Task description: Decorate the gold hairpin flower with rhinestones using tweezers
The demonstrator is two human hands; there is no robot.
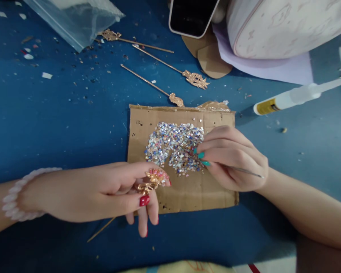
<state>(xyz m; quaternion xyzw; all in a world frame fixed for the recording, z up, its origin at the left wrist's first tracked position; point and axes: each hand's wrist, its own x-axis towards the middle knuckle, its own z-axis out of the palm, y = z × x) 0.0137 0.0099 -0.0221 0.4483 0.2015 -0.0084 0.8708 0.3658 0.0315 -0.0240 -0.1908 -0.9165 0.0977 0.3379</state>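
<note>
Between the thumb and fingers of my left hand (110, 191) is a gold hairpin (147, 186), its ornate head set with pink and pale stones. The pin's thin shaft comes out below that hand toward the lower left. My right hand (234, 159) pinches a thin metal tool, perhaps tweezers (246, 171), its back end lying across the palm side. The fingertips are at the right side of a spread of small glittering rhinestones (173, 142), where the tool's tip is hard to make out. These stones lie on a piece of cardboard (210, 195).
Several gold hairpins (156, 84) lie beyond the cardboard. A white glue bottle (290, 99) with a yellow label rests at the right. At the back are a phone (193, 17), a white pouch (290, 28) and a clear plastic bag (76, 22). Scraps dot the blue table (59, 125).
</note>
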